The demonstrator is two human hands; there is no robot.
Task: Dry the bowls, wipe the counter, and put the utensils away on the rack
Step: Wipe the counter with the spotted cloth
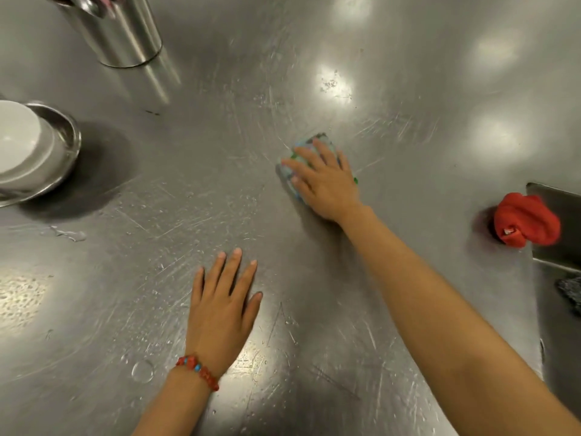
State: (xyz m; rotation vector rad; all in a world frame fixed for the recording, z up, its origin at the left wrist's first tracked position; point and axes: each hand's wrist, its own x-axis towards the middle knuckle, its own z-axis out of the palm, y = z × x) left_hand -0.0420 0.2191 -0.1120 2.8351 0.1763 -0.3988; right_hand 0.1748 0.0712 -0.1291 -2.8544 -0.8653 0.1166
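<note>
Steel counter [408, 73]; cloth [309, 145] under right hand [327, 180]

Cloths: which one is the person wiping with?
The pale blue-green cloth under the right hand, pressed flat on the steel counter. The red cloth lies bunched and untouched by the sink edge.

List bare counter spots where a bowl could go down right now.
Free: the far stretch between the steel canister and red cloth; the near-left counter beside the left hand, though wet. Crowded: stacked bowls at left; right hand wiping mid-counter.
</note>
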